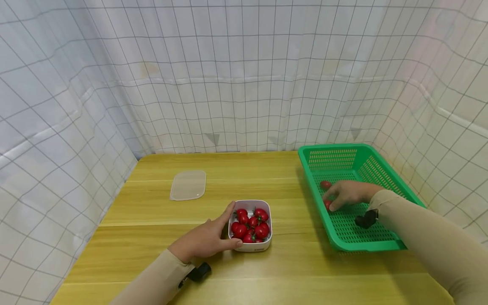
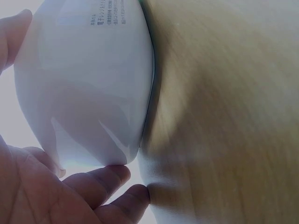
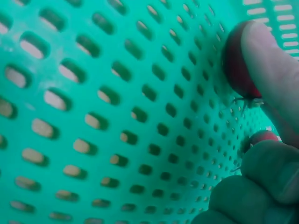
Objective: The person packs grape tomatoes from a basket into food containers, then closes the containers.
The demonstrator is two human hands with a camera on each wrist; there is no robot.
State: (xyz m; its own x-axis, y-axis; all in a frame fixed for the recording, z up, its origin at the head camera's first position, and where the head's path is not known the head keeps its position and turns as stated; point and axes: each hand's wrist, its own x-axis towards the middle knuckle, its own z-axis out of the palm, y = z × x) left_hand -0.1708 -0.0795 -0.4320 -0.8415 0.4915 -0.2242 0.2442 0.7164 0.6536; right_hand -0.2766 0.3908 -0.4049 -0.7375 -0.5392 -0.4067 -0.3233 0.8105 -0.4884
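In the head view, a small white square container [image 1: 249, 247] holds several red cherry tomatoes with green stems. My left hand [image 1: 207, 239] grips its left side, thumb at the near corner and fingers along the far left. The left wrist view shows the container's printed wall [image 2: 93, 84] between thumb and fingers. At the right, my right hand [image 1: 348, 192] reaches into a green perforated basket [image 1: 366, 246] and pinches a cherry tomato [image 3: 236, 60] between thumb and fingers. Another tomato [image 1: 325, 184] lies just beyond it, by the basket's left wall.
A translucent square lid [image 1: 188, 185] lies flat on the wooden table [image 1: 152, 212], back left of the container. White gridded curtains [image 1: 244, 84] enclose the table at the back and both sides. Black wrist cameras [image 1: 200, 272] sit on both wrists.
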